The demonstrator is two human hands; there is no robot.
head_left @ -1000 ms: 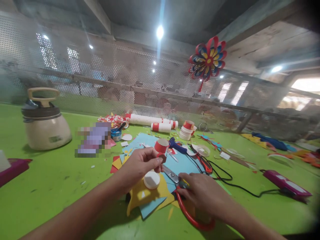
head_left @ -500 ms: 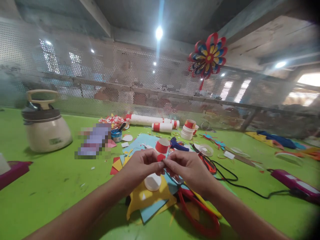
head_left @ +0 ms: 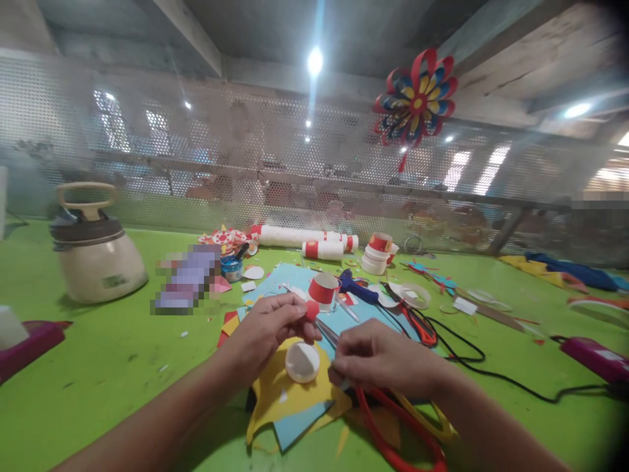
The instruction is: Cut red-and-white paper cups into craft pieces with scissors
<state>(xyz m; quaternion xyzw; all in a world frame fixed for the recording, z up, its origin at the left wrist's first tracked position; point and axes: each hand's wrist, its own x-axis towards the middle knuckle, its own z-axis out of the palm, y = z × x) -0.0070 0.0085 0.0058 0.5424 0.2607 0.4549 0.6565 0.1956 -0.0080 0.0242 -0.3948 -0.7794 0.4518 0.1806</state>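
Note:
My left hand (head_left: 275,331) pinches a small red paper circle (head_left: 312,309) between thumb and fingers. My right hand (head_left: 368,357) is closed, low on the right; what it holds, if anything, is hidden. Between and beneath the hands lie scissors with red handles (head_left: 400,436), their blades partly showing. A white round disc or lid (head_left: 302,362) rests on yellow paper (head_left: 275,400), just below my left hand. Behind the hands stands a red and white paper cup (head_left: 323,290) on light blue paper (head_left: 282,275).
A blue glue gun (head_left: 358,287) and orange-handled scissors (head_left: 422,328) lie behind my right hand, with a black cord running right. Stacked cups (head_left: 376,254) and a long cup roll (head_left: 295,236) are at the back. A kettle (head_left: 98,255) stands left.
My hands have moved apart. My right hand has left the red circle and gone down and slightly right; my left hand keeps hold of it. The view has shifted slightly.

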